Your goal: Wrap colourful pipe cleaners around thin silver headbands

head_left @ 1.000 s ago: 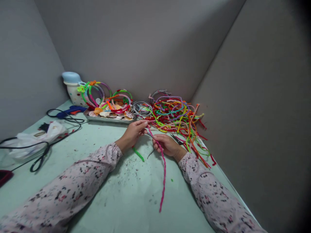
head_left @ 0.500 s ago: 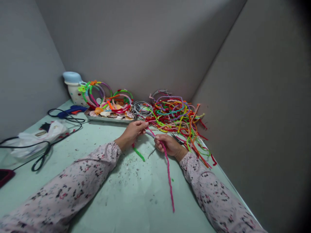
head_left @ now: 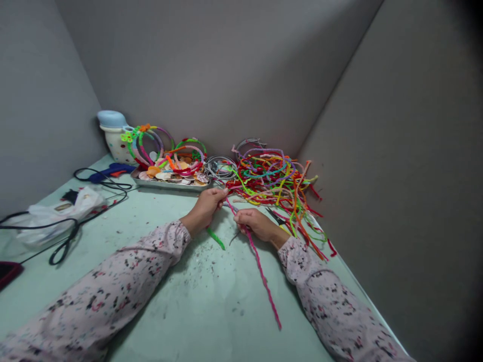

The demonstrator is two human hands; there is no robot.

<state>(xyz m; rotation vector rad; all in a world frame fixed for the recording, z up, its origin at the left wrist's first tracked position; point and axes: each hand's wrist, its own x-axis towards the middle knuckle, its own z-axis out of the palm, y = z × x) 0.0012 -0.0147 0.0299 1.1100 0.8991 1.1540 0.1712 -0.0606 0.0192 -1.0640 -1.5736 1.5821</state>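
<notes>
Both hands are over the middle of the pale green table. My left hand is closed in a pinch on the upper end of a pink pipe cleaner. My right hand grips the same pipe cleaner lower down, and its long free end slants toward the front of the table. A short greyish piece shows between the hands; its ends are hidden by the fingers. Below my left hand a green pipe cleaner sticks out, and a thin grey strand shows beside my right hand.
A tangled heap of coloured pipe cleaners lies at the back right, with black-bladed scissors near it. Grey wire coils adjoin a metal tray of shells and hoops. Leftward are a cup, a plastic bag and black cable.
My right hand has shifted slightly left, closer to my left hand. The pink pipe cleaner's free end has swung a little to the right.
</notes>
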